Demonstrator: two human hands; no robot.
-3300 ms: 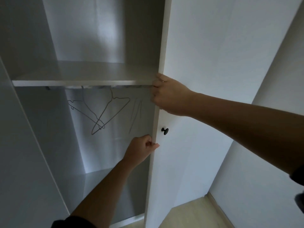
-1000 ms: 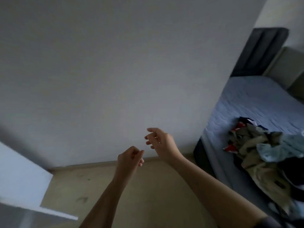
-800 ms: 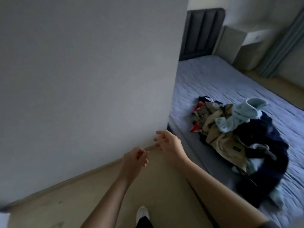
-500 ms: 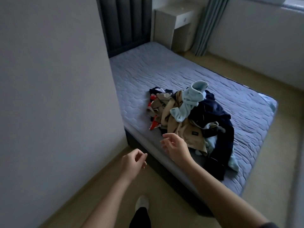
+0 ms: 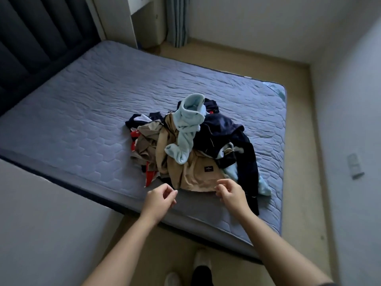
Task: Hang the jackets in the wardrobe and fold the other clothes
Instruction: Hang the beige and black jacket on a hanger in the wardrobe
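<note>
Both hands (image 5: 159,198) (image 5: 232,195) forward, fingers (image 5: 223,181) loosely curled

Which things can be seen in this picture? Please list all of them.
bed: one, blue-grey quilted, middle
headboard: one, dark, upper left
clothes pile: one, mixed colours, on the bed near its front edge
light blue garment: one, on top of the pile
tan garment: one, black label, front of the pile
navy garment: one, right of the pile
curtain: one, grey, far corner
left grip: bare hand, empty, over the bed's edge
right grip: bare hand, empty, near the tan garment's hem
</note>
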